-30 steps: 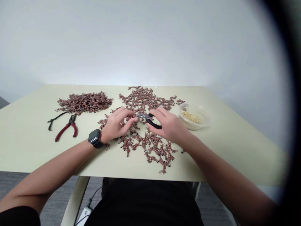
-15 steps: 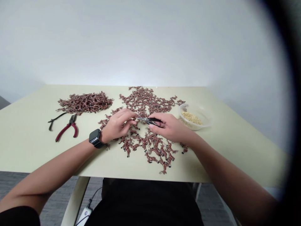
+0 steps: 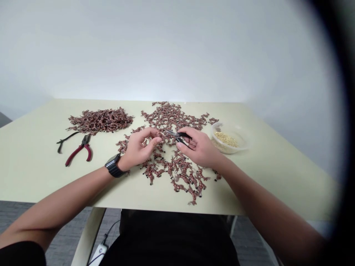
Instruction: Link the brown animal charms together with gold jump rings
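My right hand (image 3: 198,147) grips black-handled pliers (image 3: 180,136), whose slim metal jaws point left. My left hand (image 3: 142,145), with a dark watch on its wrist, is curled with thumb and forefinger close together. A small brown deer figurine (image 3: 159,134) appears to be pinched at those fingertips, mostly hidden by them. The plier jaws are a short way right of these fingers, apart from them. Under and around both hands lie many loose brown deer figurines (image 3: 184,171), spread over the table.
A dense heap of brown figurines (image 3: 101,120) lies at the back left of the pale table (image 3: 133,197). Red-handled pliers (image 3: 80,149) and a black tool piece (image 3: 66,140) lie before it. On the right stands a clear bowl (image 3: 240,148) holding small gold-coloured pieces (image 3: 226,139).
The pliers have drawn back slightly right and up from the left fingertips. My left hand has turned a little, with its thumb and forefinger now forming a rounder loop.
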Motion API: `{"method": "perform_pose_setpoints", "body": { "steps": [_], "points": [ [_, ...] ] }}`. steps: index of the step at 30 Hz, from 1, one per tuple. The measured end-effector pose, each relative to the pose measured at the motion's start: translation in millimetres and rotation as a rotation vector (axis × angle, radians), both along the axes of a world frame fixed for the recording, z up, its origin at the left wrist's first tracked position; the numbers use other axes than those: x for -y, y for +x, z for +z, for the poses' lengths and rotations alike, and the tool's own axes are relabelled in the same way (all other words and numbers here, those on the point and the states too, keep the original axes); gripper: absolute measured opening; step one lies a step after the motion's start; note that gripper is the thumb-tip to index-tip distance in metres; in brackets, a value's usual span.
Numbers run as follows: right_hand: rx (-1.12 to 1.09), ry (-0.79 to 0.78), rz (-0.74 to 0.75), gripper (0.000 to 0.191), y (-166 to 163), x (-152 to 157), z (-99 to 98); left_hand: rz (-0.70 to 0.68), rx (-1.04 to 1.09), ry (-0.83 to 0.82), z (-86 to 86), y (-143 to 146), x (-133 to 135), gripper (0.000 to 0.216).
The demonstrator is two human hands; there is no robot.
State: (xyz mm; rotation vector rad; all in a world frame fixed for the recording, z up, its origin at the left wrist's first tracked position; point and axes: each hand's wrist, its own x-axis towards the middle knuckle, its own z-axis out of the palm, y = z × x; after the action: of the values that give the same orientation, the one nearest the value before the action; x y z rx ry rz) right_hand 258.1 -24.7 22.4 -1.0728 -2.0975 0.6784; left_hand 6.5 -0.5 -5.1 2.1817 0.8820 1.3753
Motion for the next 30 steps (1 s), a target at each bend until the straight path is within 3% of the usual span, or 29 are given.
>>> {"method": "perform_pose_setpoints", "body": {
  "steps": [3, 7, 21, 24, 30],
  "points": [
    [0.054, 0.164, -0.002, 0.032, -3.1, -0.7, -5.4, -0.127, 0.115, -0.198, -2.2, 4.2, 1.4, 0.024],
    [0.095, 0.227, 0.019, 0.032, -2.7, -2.3, -7.2, -0.262, 0.198, -0.348, 1.1, 6.9, 3.1, 0.027],
    [0.088, 0.196, 0.003, 0.027, -6.8, 0.3, -5.6, -0.274, 0.247, -0.414, 6.1, 8.8, 5.7, 0.028],
    [0.036, 0.107, -0.016, 0.022, -12.9, 4.7, -6.5, -0.218, 0.249, -0.361, 4.7, 9.1, 8.0, 0.027],
    [-0.214, -0.303, 0.045, 0.031, -24.0, 11.9, -11.8, 0.034, 0.102, -0.04, -1.4, 5.7, 7.4, 0.021]
  ]
}}
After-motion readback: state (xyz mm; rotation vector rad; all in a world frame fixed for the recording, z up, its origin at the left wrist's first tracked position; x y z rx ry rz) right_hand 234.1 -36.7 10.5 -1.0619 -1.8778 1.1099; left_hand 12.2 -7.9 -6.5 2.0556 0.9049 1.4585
